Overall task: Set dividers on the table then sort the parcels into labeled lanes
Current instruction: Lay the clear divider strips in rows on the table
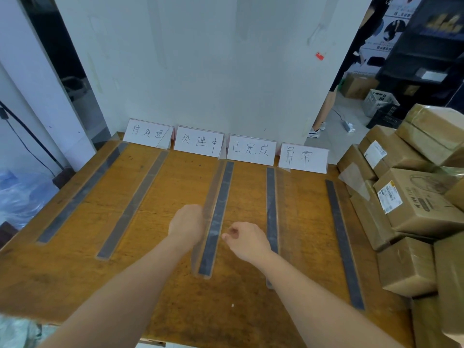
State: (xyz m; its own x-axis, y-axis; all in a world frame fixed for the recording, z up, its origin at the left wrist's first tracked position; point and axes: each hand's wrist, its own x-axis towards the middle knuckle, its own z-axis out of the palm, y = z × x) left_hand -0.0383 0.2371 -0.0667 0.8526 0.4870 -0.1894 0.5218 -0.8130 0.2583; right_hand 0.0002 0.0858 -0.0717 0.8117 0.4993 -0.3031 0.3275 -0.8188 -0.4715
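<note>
Right now the middle divider is being settled on the table. The left hand grips its clear upright wall, with the fingers mostly hidden behind it. The right hand sits just beside the strip, fingers loosely curled and holding nothing. To do this well, I would line the far end up with the gap between the second and third label cards, parallel to the neighbouring strips. Its long axis runs from the near edge toward the cards, leaning slightly rightward at the far end. Parcels sit piled at the right.
</note>
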